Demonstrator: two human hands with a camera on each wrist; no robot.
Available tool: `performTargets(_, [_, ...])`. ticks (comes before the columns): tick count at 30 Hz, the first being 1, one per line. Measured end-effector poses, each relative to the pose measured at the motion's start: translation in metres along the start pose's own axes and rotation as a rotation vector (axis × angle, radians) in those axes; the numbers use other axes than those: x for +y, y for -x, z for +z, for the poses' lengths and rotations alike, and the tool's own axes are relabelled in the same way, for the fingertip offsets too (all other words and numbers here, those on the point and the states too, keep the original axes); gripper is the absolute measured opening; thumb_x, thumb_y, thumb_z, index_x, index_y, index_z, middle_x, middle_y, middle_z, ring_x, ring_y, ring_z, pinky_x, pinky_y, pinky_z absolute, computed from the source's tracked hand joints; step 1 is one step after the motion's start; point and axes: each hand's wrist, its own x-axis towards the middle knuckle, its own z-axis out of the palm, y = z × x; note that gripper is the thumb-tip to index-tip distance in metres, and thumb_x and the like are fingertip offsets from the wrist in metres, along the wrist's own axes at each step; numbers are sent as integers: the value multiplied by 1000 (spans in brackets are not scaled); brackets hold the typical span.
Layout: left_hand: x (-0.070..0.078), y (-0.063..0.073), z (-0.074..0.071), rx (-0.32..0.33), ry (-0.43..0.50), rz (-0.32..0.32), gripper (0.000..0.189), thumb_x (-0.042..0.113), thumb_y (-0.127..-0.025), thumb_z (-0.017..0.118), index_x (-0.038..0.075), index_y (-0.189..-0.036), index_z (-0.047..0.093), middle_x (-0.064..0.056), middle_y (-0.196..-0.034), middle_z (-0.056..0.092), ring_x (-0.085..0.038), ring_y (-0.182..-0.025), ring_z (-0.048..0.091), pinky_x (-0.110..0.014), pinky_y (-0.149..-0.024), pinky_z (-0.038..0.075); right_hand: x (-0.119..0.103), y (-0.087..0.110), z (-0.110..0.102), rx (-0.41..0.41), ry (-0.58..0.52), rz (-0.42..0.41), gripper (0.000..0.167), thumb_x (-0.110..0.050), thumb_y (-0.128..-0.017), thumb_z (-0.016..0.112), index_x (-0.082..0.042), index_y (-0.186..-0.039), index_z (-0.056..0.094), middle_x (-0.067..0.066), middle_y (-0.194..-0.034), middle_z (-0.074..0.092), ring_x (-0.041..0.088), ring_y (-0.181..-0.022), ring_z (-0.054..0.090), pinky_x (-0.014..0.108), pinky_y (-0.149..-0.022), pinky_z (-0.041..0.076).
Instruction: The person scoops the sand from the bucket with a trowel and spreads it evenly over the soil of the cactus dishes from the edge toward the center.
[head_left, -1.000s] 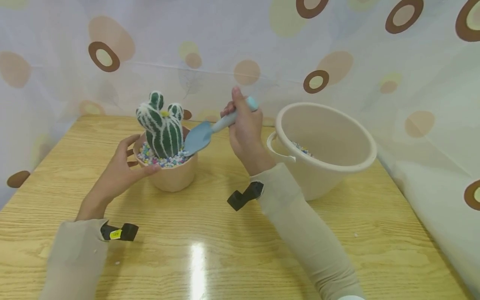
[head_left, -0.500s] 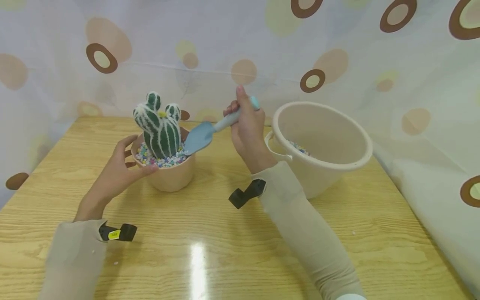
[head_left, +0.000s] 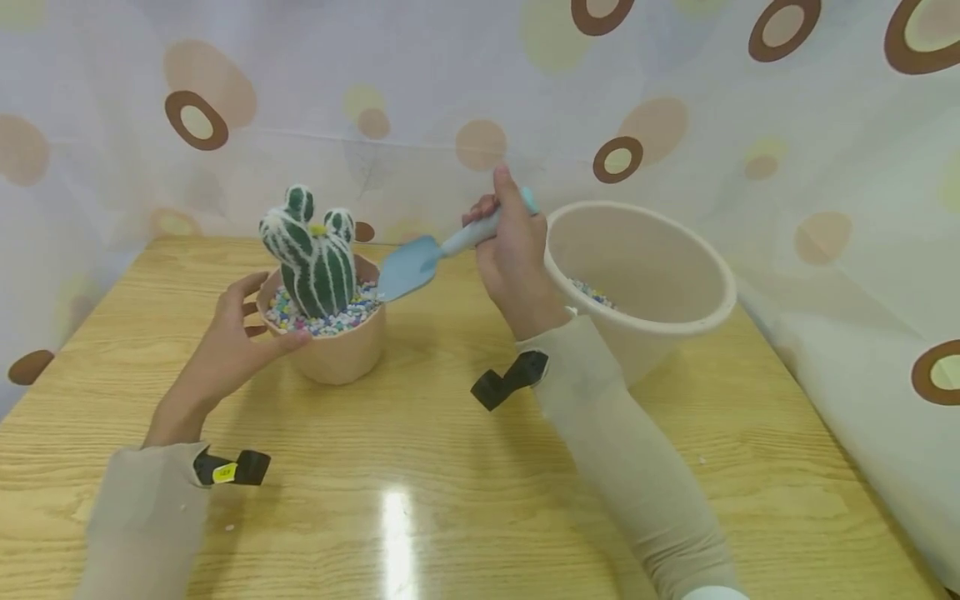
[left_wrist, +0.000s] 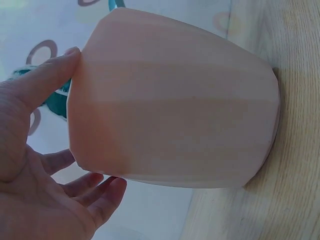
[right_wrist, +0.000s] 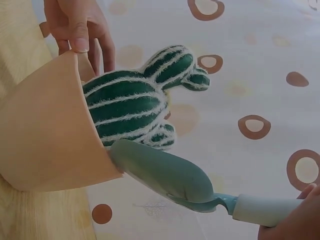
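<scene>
A green plush-looking cactus (head_left: 321, 283) with white fuzzy stripes stands in a peach flower pot (head_left: 341, 360), among small multicoloured pebbles (head_left: 347, 322). My left hand (head_left: 225, 343) grips the pot's rim at its left, thumb at the front and fingers round the side. In my right hand (head_left: 517, 258) is the handle of a light blue garden trowel (head_left: 408, 267), with the thumb pointing up along it. The trowel's tip is right at the pot's right rim, blade sloping down to the left. In the right wrist view, the trowel's blade (right_wrist: 160, 170) overlaps the rim beside the cactus.
A large beige bucket (head_left: 637, 346) with pebbles inside stands right of my right hand, partly behind the forearm. The wooden table (head_left: 420, 417) carries a few stray pebbles. A circle-patterned cloth (head_left: 420, 108) hangs along the back and right side.
The trowel and my right hand have moved right and slightly up, drawing the blade from over the pebbles to the pot's rim. My left hand keeps its hold.
</scene>
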Motion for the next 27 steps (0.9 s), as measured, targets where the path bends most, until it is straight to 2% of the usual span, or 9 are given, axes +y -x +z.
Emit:
performTargets(7, [0, 4, 3, 55, -22, 16, 87, 23, -87, 68, 0, -149, 11, -27, -150, 9, -47, -131, 25, -60, -100, 34, -8, -1, -3, -4, -14, -13, 43, -21, -99, 50, -10, -58, 44, -1, -53, 43, 13, -56, 43, 24, -63, 42])
performTargets(12, [5, 10, 6, 100, -38, -17, 82, 24, -88, 68, -8, -144, 16, -29, -145, 11, -47, -129, 28, -57, -99, 37, -16, -2, -6, -7, -23, -12, 41, -21, -99, 51, -11, -60, 44, -2, -53, 44, 13, -57, 43, 24, -65, 40])
performTargets(16, [10, 15, 8, 130, -55, -32, 79, 21, -88, 67, -9, -142, 18, -29, -144, 11, -46, -127, 30, -57, -98, 39, -22, -3, -9, -7, -21, -9, 40, -23, -99, 51, -11, -61, 43, -2, -53, 43, 13, -58, 42, 25, -67, 39])
performTargets(22, [15, 19, 9, 159, -82, -19, 73, 20, -89, 65, -9, -140, 21, -29, -141, 15, -44, -124, 33, -53, -96, 41, -32, -4, -18, 4, -38, 29, 43, -27, -100, 47, -12, -60, 40, -3, -54, 42, 13, -59, 41, 27, -73, 35])
performTargets(27, [18, 22, 13, 176, -92, 2, 69, 18, -89, 64, -10, -137, 23, -29, -138, 19, -43, -122, 34, -53, -95, 42, -41, -4, -24, 13, -116, 78, 42, -27, -100, 47, -11, -62, 40, -2, -54, 41, 14, -59, 40, 28, -76, 32])
